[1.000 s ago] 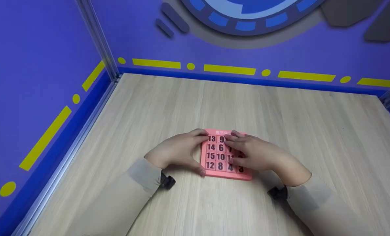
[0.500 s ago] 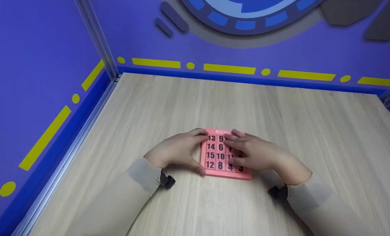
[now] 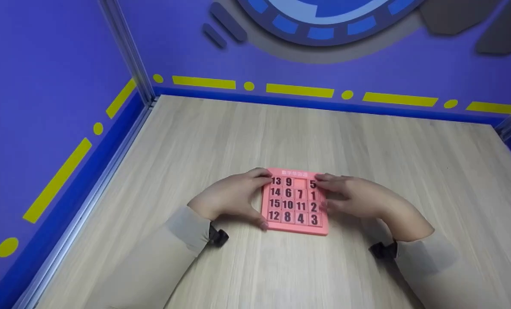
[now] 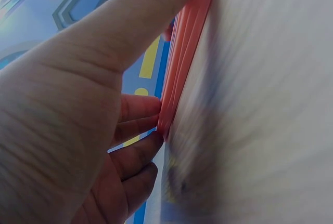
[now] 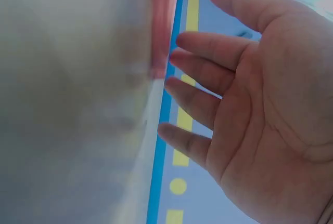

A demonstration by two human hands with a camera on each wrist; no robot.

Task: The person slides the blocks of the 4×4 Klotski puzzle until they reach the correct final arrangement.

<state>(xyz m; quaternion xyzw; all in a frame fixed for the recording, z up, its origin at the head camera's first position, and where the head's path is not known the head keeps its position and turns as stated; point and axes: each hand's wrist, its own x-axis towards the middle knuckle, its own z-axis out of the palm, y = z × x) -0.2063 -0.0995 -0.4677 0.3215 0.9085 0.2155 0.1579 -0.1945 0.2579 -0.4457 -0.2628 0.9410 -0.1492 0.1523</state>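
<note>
A pink sliding number puzzle (image 3: 294, 201) lies flat on the table in the head view. Its top row reads 13, 9, a gap (image 3: 300, 183), then the 5 tile (image 3: 312, 184). My left hand (image 3: 231, 195) grips the puzzle's left side, thumb by the lower corner and fingers at the upper corner. The left wrist view shows those fingers (image 4: 136, 154) against the frame's pink edge (image 4: 184, 52). My right hand (image 3: 362, 197) lies at the right side, its fingers extended and spread. One fingertip reaches the 5 tile; whether it presses there, I cannot tell.
The wood-grain table (image 3: 238, 137) extends around the puzzle. A blue-purple wall (image 3: 195, 60) with yellow dashes rises behind it, and another wall (image 3: 45, 86) stands on the left. Black wrist straps (image 3: 218, 236) sit at both sleeve cuffs.
My right hand has shifted right, from over the puzzle's middle to its right edge, uncovering the gap and the right-hand tiles. My left hand stays in place.
</note>
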